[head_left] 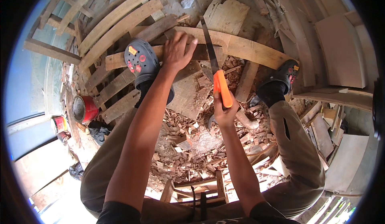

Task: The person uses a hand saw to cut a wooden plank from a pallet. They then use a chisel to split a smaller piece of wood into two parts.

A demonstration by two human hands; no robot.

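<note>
My right hand [225,111] grips the orange handle [223,88] of a handsaw, whose long dark blade [209,43] points away from me. The blade lies across a short wooden plank [206,52] near its right end; whether its teeth are in the wood I cannot tell. My left hand [179,51] presses down on that plank, fingers curled over it and thumb out to the right. On the plank's left part rests my left foot in a grey clog [141,59]. Just beyond runs a longer, paler plank [248,47], reaching right to my other clog [286,75].
Wood chips [188,144] cover the ground between my legs. Slatted wooden frames [114,31] stand at the far left, near a red can [85,108]. Wooden panels [341,49] lean at the right. A wooden stool or frame [196,188] is below me.
</note>
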